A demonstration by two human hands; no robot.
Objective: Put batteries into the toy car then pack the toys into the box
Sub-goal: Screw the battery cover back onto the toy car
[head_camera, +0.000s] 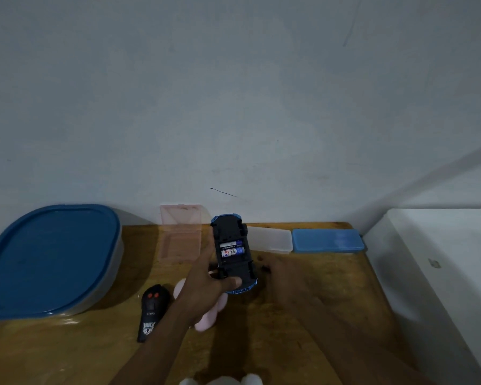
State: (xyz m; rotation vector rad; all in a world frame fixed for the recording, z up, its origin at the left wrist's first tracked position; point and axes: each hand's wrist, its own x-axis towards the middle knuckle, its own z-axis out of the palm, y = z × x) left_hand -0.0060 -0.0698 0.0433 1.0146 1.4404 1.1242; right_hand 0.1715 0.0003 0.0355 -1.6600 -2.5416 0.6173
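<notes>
Sitting at the far left of the wooden table (67,354) is a large container with a blue lid (50,259). Right of it and nearer the person lies a black remote controller (152,309) with two orange buttons. Beyond that, an open pink transparent case (181,234) has its lid leaning against the wall. A pink plush toy (206,319) lies just right of the controller, partly hidden under the left hand (203,284). That hand holds the blue toy car (232,268) upside down above the table, with the thumb pressed across the near end of the underside and the fingers along its left side. The car's battery compartment is uncovered, and two batteries (232,250) sit side by side inside it. A bit of white plush (222,381) shows at the near edge. Just right of the car, the right hand (283,273) is low over the table, blurred, beside a small dark piece (266,269); whether it grips anything cannot be told. Further right, along the wall, a translucent white box (272,240) sits just beside a small box with a blue lid (326,240).
</notes>
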